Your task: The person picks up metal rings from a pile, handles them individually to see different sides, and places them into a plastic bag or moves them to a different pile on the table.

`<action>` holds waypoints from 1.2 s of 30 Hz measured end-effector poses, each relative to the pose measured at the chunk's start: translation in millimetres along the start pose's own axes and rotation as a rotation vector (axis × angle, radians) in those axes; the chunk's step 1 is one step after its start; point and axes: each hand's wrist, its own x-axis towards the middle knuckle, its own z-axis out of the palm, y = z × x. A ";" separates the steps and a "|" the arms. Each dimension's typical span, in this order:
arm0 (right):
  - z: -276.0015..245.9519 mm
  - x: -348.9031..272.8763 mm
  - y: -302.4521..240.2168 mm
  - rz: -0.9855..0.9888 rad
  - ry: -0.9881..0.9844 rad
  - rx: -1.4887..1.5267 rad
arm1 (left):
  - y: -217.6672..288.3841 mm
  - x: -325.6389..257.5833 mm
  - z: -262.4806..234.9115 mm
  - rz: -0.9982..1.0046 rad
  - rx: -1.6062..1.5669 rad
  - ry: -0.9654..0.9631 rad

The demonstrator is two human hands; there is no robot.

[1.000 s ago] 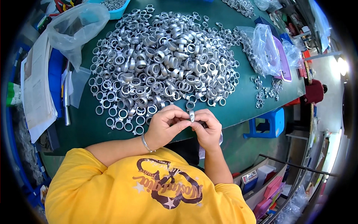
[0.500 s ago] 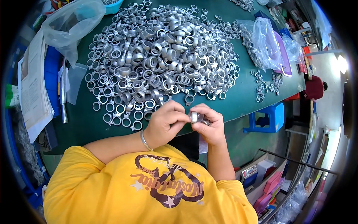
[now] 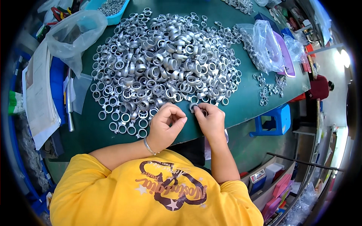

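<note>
head view: right hand (image 3: 211,119) pinches a small, stiff, likely light and slippery metal ring (image 3: 193,107) by its rim; left hand (image 3: 166,124) loosely curled, empty.

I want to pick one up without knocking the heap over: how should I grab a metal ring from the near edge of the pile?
Pick a ring lying flat and alone on the green table, at the edge beside the left hand. Come from above and pinch across its rim, one fingertip inside the hole, one outside. It lies flat with its hole up, so this likely avoids disturbing the pile.

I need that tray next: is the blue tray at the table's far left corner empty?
Not empty. The blue tray holds small silvery metal parts.
</note>
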 end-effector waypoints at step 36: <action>-17.1 -33.3 0.0 0.070 -0.267 0.957 | 13.4 1.1 2.1 0.160 0.260 -0.130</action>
